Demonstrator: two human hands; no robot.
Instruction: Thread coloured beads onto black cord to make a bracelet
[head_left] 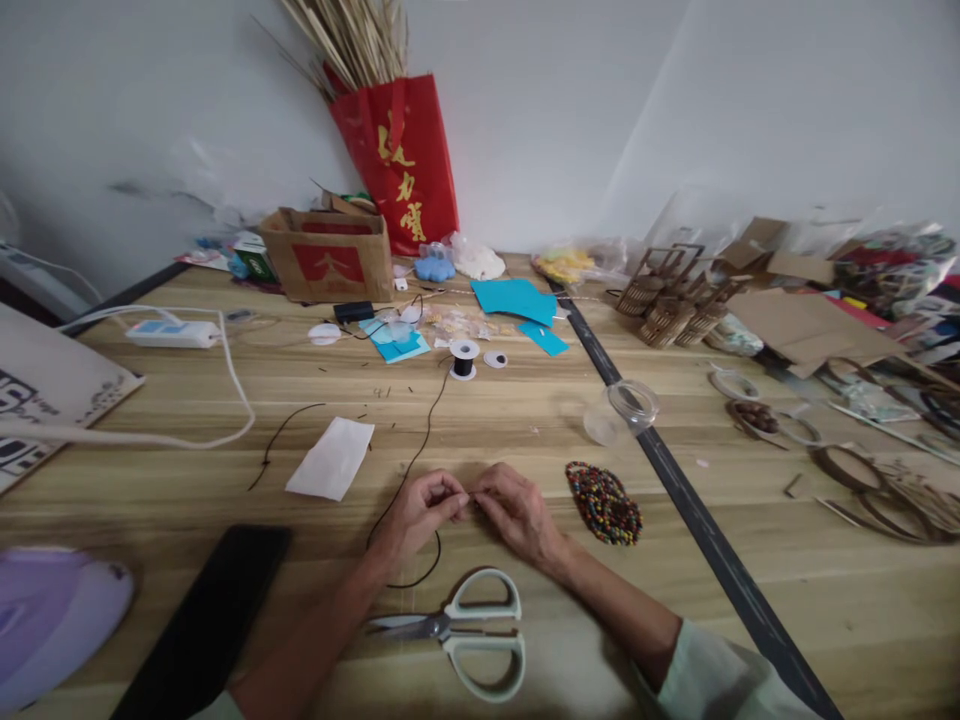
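My left hand (426,512) and my right hand (516,508) meet fingertip to fingertip above the wooden table, both pinched closed. What sits between the fingertips is too small to make out. A thin black cord (428,428) runs from a spool (463,360) down to my left hand and curls in a loop below it. Light-handled scissors (486,640) lie below my hands, blades toward the left. To the right of my right hand is a pile of multicoloured bead strands (604,503).
A white paper (331,460), a short black cord (279,438) and a black phone-like slab (214,610) lie left. A clear container (621,412) stands right. Behind are blue sheets (514,298), a cardboard box (330,262) and a red bag (409,160).
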